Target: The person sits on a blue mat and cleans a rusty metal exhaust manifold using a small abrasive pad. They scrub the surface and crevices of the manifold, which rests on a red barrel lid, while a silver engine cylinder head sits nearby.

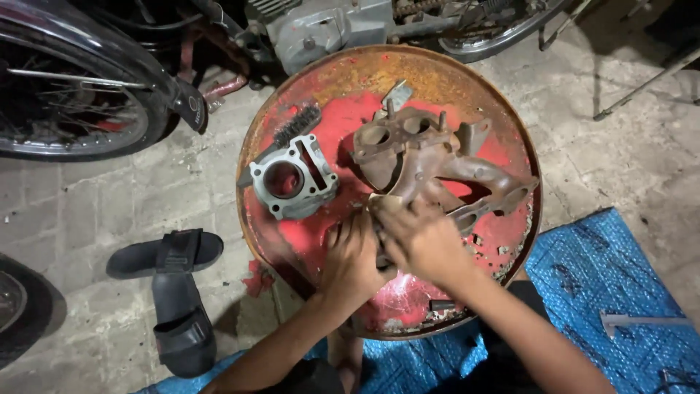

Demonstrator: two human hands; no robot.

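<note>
— What do you have in your hands there?

— My left hand (355, 259) and my right hand (423, 244) are close together on the near end of a rusty manifold (430, 164). It is a brown cast metal part, rough, with round ports on top and curved branches that end in flanges. It lies on the drum lid (503, 102), a little right of the middle. A small pale piece (386, 206) shows at my fingertips. My right grip is curled around the manifold end; for the left grip I cannot tell if it holds something, the fingers are bent and hidden.

— And beside it?

— To the left lies a grey cylinder block (293, 179), smooth aluminium with one big round bore. Behind it is a wire brush (297, 124) with dark bristles.

— What is the surface like?

— The lid serves as my tabletop: round, red paint flaking, much orange rust at the rim. Under it is a grey paved floor (182, 190). Two black sandals (171, 284) lie at the left, a blue tarp (605, 277) at the right, and motorcycle wheels (65, 95) stand behind.
</note>
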